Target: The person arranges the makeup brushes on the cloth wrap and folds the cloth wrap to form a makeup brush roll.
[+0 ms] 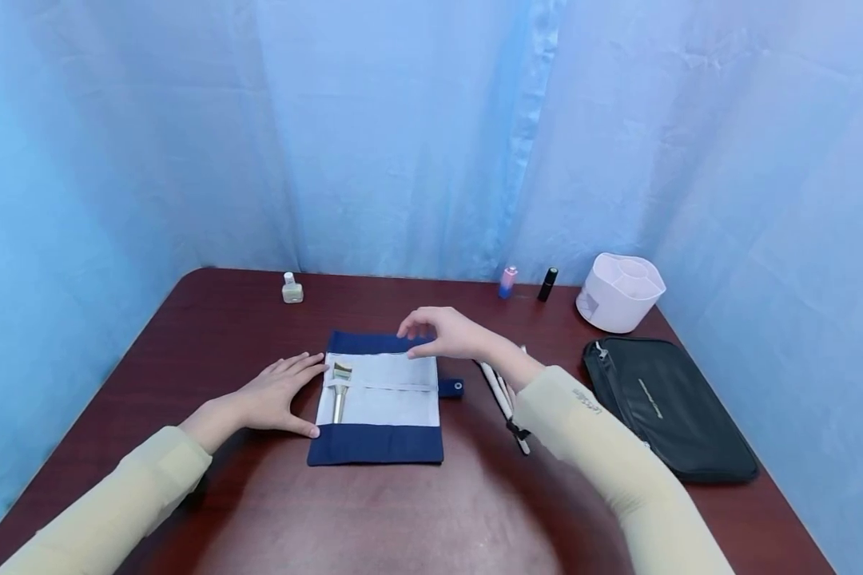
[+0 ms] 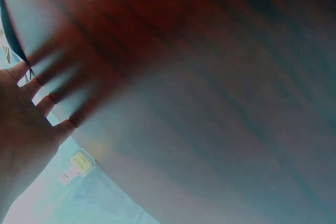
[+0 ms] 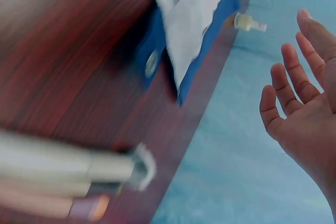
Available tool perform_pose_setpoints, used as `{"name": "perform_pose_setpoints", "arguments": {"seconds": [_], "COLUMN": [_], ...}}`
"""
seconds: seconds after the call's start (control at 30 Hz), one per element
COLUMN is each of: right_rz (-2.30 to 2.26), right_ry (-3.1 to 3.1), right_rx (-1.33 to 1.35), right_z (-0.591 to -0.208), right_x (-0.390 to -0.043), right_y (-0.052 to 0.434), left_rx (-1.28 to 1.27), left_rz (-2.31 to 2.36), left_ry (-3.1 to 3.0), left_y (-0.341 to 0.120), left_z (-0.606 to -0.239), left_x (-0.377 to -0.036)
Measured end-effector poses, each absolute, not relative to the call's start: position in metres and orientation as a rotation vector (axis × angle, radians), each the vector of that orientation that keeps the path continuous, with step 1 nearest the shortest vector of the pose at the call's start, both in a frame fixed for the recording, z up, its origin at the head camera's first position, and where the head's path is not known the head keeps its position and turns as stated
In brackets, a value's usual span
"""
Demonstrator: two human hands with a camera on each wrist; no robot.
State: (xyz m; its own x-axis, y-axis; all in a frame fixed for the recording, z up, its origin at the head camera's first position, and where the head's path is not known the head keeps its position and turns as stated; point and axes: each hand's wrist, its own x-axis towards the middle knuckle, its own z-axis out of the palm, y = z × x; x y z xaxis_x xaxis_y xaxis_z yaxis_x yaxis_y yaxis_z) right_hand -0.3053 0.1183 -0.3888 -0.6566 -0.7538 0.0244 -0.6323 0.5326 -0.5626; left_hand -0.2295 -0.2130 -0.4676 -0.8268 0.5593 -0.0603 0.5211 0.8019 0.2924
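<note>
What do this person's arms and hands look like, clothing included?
The left sleeve and right sleeve are pale yellow and long, reaching about the wrists. Small dark lettering marks the right one near its cuff. The left hand and right hand wear no gloves.

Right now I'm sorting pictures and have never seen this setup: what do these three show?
No machine: just a person's bare hands. The wide picture comes from a camera worn on the head; the other two from cameras on the left and right wrists. On the dark table lies an open blue and white cloth roll with one brush in it. The left hand rests at its edge; the right hand hovers above it; neither holds anything. Right of the roll are a pale bundle, probably brushes, and a black case. Farther back stand a pale organizer, a black tube, a pink and blue bottle and a white-capped bottle.
</note>
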Motion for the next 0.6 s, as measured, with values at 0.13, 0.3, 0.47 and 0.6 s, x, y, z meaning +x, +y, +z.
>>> {"name": "perform_pose_setpoints", "arguments": {"seconds": [0.13,0.3,0.47,0.6], "right_rz": [-0.704,-0.67,-0.613,-0.6], "right_ry": [2.652,2.741,2.807,2.862], "right_rx": [-1.181,-1.092,-1.0,-0.919], "right_z": [-0.387,-0.393,-0.406,-0.419], "right_x": [-0.297,-0.286,-0.279,-0.273], "right_y": [0.148,0.182,0.211,0.226], "left_rx": [0.858,0.855,0.857,0.858], "left_rz": [0.407,0.4,0.406,0.422], "left_ry": [2.841,2.843,2.842,2.835], "left_y": [-0.212,-0.211,-0.21,-0.21], "left_z": [-0.466,-0.465,-0.464,-0.464], "left_x": [-0.229,-0.227,-0.227,-0.227]}}
